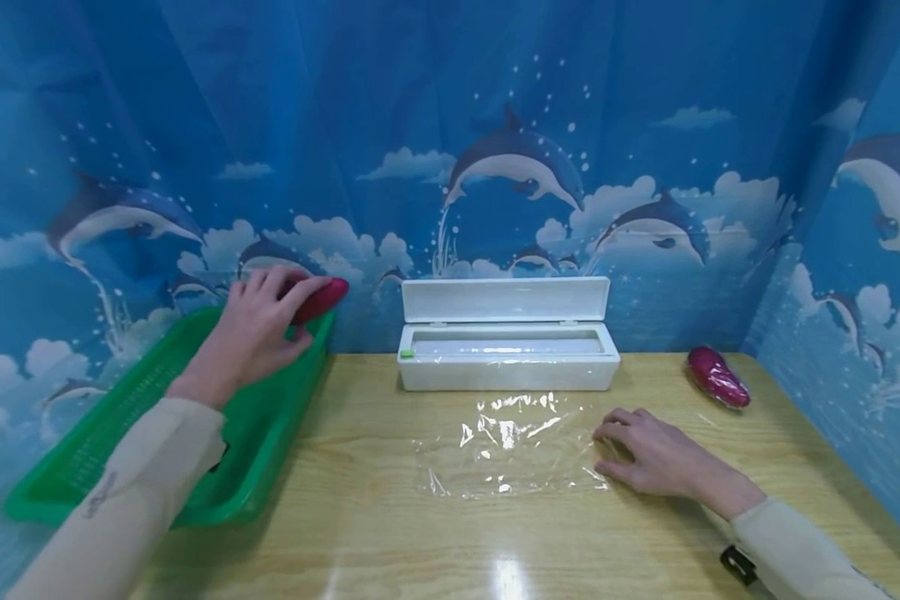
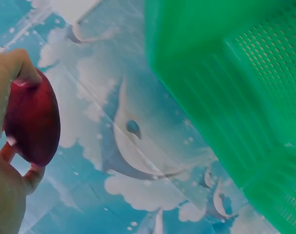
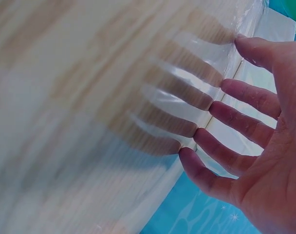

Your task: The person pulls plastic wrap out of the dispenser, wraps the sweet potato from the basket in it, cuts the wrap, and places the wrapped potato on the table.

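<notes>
Above the far end of the green basket (image 1: pixel 258 492), my left hand (image 1: pixel 251 329) grips a smooth purple-red oblong vegetable (image 1: pixel 322 302) between thumb and fingers. The left wrist view shows the same vegetable (image 2: pixel 35 119) clear of the basket wall. A sheet of clear cling film (image 1: pixel 506 450) lies spread on the table, crinkled and shiny. My right hand (image 1: pixel 656 454) rests at the film's right edge. In the right wrist view its spread fingertips (image 3: pixel 206 168) touch the film edge, and none of them curls round it.
Behind the film stands a white cling film box (image 1: pixel 506 375) with its lid (image 1: pixel 506 300) raised and a roll inside. A film-wrapped purple-red vegetable (image 1: pixel 717 377) lies at the back right of the table (image 1: pixel 390 542). A dolphin-print curtain (image 1: pixel 390 100) borders the back and right side.
</notes>
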Motion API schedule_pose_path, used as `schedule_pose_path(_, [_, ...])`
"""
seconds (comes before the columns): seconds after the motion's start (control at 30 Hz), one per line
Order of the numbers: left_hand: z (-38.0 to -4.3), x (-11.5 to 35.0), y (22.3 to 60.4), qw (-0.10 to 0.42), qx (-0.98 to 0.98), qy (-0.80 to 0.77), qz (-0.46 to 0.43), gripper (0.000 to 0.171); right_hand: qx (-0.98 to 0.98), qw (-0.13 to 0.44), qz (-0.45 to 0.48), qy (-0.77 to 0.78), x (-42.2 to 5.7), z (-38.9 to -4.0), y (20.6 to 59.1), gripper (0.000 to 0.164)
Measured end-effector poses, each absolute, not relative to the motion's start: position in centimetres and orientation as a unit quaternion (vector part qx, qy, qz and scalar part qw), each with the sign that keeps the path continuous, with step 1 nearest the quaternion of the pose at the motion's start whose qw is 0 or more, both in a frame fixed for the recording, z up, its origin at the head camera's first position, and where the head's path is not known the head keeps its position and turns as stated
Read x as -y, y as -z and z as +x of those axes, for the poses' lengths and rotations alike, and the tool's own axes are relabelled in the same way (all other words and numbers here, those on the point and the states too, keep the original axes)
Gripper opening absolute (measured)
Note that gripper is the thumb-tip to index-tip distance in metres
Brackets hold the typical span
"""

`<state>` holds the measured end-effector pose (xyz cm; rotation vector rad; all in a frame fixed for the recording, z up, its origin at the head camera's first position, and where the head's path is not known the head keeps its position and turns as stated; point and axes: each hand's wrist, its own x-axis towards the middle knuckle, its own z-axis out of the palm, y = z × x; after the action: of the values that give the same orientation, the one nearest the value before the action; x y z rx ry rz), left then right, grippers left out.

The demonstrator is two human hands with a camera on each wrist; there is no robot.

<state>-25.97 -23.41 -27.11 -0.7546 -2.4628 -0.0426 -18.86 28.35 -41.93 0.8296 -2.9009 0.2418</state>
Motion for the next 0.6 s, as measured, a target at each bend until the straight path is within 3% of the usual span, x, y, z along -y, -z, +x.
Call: schedule_pose_path(0.6, [-22.9,19.0,28.1,0.259,0.909,0.055,-0.323,0.082,0.961,0.046,0.260,-0.079,-28.3,-18.5,41.8,0.040])
